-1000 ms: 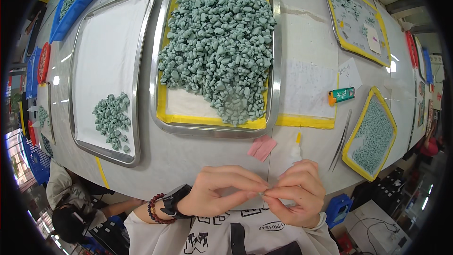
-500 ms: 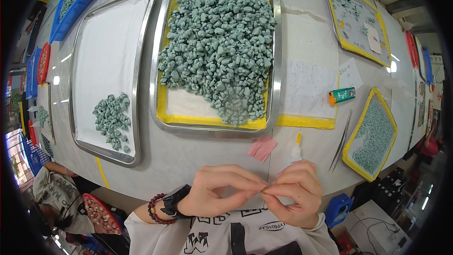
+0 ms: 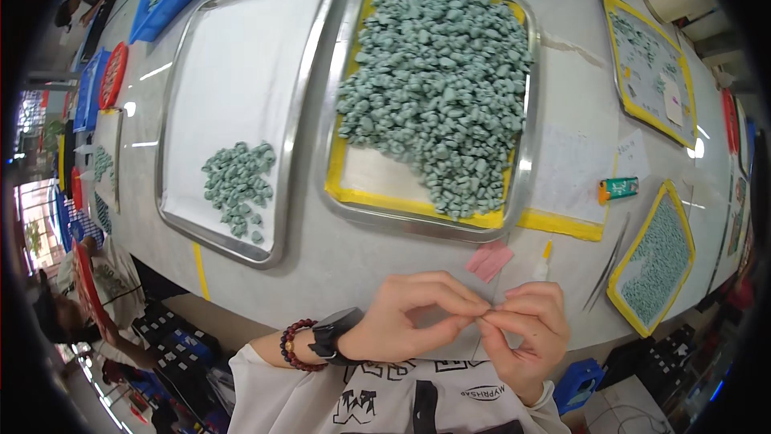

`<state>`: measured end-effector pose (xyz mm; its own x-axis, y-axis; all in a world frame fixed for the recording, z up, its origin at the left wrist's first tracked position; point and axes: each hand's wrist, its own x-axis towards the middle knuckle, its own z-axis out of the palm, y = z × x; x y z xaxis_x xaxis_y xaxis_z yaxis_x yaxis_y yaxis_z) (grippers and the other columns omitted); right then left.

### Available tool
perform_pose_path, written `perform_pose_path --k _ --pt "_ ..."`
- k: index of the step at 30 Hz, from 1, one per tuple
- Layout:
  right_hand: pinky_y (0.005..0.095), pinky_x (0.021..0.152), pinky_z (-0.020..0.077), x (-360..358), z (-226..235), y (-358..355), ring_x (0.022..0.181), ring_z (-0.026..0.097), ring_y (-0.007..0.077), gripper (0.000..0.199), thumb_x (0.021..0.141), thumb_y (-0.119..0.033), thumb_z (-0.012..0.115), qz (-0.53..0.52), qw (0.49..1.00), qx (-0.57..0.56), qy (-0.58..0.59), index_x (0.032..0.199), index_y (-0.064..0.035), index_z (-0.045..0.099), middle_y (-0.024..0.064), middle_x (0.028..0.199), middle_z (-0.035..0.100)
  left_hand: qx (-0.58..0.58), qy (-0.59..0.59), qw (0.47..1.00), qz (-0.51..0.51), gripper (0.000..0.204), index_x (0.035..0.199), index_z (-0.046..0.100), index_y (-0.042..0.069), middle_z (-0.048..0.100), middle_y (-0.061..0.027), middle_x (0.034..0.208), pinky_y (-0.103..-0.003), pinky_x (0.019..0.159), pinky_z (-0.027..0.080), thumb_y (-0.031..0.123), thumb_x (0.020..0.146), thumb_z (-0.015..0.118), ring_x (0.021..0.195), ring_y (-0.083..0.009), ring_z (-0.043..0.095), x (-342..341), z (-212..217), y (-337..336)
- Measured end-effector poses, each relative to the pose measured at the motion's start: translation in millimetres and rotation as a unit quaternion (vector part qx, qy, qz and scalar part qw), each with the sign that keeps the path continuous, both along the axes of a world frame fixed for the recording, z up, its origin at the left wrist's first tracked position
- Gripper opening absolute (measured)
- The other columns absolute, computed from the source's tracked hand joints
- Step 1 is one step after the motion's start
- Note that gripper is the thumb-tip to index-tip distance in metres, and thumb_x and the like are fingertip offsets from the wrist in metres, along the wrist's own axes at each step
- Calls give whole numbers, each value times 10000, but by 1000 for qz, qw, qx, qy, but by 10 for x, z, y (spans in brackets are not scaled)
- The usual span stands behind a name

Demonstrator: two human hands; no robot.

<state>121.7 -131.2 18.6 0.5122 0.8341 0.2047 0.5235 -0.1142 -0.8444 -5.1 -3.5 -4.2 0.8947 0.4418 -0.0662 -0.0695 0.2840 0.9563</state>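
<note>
My left hand [image 3: 418, 317] and my right hand [image 3: 526, 326] meet fingertip to fingertip near the table's front edge. Both are pinched together; whatever sits between the tips is too small to make out. Just beyond them lie a pink scrap [image 3: 488, 260] and a small white bottle [image 3: 541, 269] with a yellow tip. A metal tray lined in yellow-edged material holds a large heap of grey-green stones [image 3: 442, 89]. On its left, a white-lined metal tray [image 3: 233, 73] carries a smaller pile of similar stones [image 3: 239, 185].
Tweezers [image 3: 609, 261] and a green lighter [image 3: 618, 188] lie to the right. Beyond them are a yellow-edged tray of fine green stones [image 3: 654, 265] and another yellow-edged tray [image 3: 679, 125]. A blue bin [image 3: 144, 20] stands far left. Another person sits at the lower left.
The view has swung left, so the table's things appear further right. My hands stay pinched together. The person at the left holds the red tray at a different angle.
</note>
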Motion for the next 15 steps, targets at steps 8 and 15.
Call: perform_pose_path --k 8,15 --pt "327 651 427 116 -19 -130 760 526 253 272 574 -31 749 73 997 -2 -27 835 -35 672 62 762 581 238 135 959 69 204 918 655 -23 639 -133 943 -272 699 486 -98 740 593 801 -183 612 -305 319 407" --pt "365 679 385 353 72 -283 772 452 256 498 611 -231 788 44 950 -237 -198 1035 -37 613 76 853 477 510 285 754 299 261 912 656 29 613 -94 935 -221 553 450 -113 699 607 697 -145 585 -723 200 898"
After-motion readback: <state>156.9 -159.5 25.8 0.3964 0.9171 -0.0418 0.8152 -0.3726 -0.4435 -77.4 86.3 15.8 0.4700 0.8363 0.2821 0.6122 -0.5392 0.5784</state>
